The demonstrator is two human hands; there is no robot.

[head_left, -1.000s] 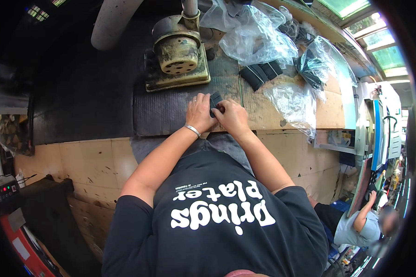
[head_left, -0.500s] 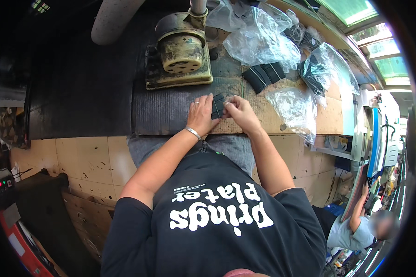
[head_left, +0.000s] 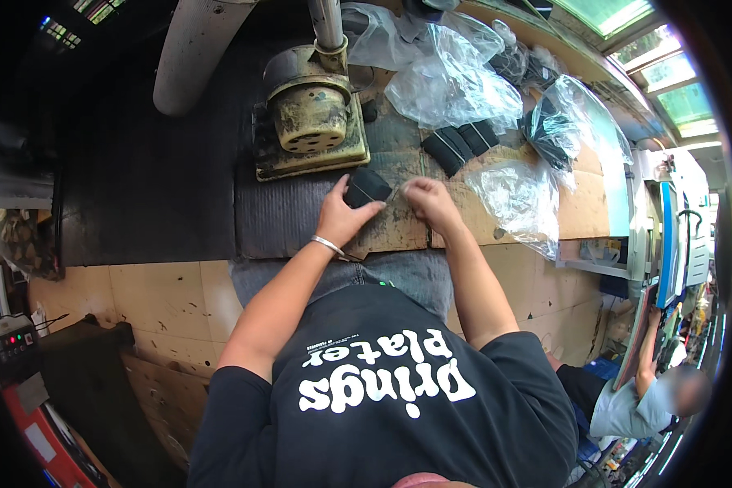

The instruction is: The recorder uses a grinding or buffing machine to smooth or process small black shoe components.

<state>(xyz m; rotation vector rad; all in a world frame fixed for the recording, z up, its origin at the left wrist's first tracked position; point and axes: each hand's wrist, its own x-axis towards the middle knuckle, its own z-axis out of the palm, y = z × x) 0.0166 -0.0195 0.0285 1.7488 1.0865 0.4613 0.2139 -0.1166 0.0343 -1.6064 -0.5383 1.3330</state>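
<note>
Black pad (head_left: 368, 186) pinned under the left hand (head_left: 342, 218) on the worn bench mat (head_left: 285, 220), just near of the old yellowed machine (head_left: 309, 118).

Head view: left fingers are curled onto the pad's near edge, holding it down, with a metal bangle (head_left: 327, 243) on that wrist. Right hand (head_left: 428, 202) sits just right of it, fingertips pinched shut, maybe on something thin running toward the pad, can't really tell. More black pads (head_left: 460, 143) lie farther right, next to crumpled clear plastic bags (head_left: 455, 81). Another person (head_left: 642, 398) is off at the near right edge.
</note>
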